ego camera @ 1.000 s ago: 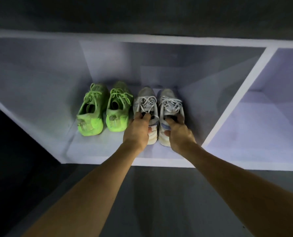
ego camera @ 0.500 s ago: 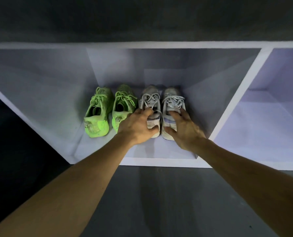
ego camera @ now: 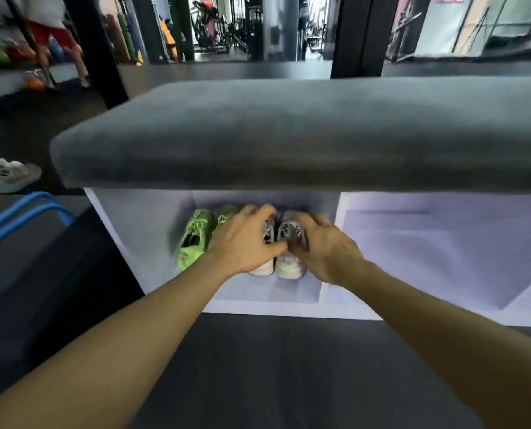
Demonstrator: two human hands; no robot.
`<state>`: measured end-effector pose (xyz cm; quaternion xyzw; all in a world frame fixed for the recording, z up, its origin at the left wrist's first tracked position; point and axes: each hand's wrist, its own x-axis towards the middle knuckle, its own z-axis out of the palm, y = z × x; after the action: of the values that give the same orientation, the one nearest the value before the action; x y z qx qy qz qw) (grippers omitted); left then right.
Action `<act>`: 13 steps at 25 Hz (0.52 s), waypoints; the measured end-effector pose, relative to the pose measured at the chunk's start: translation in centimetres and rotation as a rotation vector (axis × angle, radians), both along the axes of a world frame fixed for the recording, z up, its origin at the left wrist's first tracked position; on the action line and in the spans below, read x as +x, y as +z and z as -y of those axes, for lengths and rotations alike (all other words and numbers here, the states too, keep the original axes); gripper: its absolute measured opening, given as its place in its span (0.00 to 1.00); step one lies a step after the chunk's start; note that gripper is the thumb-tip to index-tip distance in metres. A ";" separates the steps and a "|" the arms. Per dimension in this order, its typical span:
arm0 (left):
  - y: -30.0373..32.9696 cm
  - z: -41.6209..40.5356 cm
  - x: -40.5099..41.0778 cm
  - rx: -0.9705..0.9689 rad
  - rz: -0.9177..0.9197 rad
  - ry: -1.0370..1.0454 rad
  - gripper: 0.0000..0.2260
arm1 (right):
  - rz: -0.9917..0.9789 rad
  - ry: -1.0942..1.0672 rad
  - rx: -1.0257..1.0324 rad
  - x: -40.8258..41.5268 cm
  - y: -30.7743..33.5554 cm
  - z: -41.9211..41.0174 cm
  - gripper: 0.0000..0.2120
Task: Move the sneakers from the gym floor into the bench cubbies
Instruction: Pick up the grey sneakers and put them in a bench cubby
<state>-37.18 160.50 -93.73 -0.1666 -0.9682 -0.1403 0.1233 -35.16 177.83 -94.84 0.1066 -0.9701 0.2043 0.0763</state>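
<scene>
1. Here, a chunky white sneaker (ego camera: 9,174) is lying on the dark gym floor (ego camera: 258,366) at the far left, beside the bench's grey padded cushion (ego camera: 289,134).
2. A neon green lace-up sneaker pair (ego camera: 196,239) is sitting at the left of the white cubby (ego camera: 152,243), heels outward.
3. The left hand (ego camera: 242,239) is lying over the left shoe of the grey-and-white sneaker pair (ego camera: 287,258), fingers curling over its top (a firm grasp cannot be told).
4. The right hand (ego camera: 326,249) is covering the right shoe likewise.
5. The neighbouring white cubby (ego camera: 443,243) is sitting at the right.
</scene>
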 end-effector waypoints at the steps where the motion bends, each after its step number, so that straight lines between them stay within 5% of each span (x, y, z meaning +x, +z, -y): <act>1: 2.8 -0.2 1.3 0.008 -0.008 0.002 0.24 | -0.017 0.020 0.017 1.3 2.8 -0.3 0.26; 5: 18.3 -0.2 7.2 0.021 -0.057 -0.006 0.25 | -0.088 0.005 0.051 6.7 18.7 -1.0 0.28; 13: 60.4 0.1 23.0 0.058 -0.240 -0.076 0.27 | -0.329 0.005 0.058 21.7 61.2 -1.2 0.30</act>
<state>-14.15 160.43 -33.38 -0.2152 -0.9350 -0.1517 0.2375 -13.46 179.04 -33.68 0.1432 -0.9498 0.1561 0.2303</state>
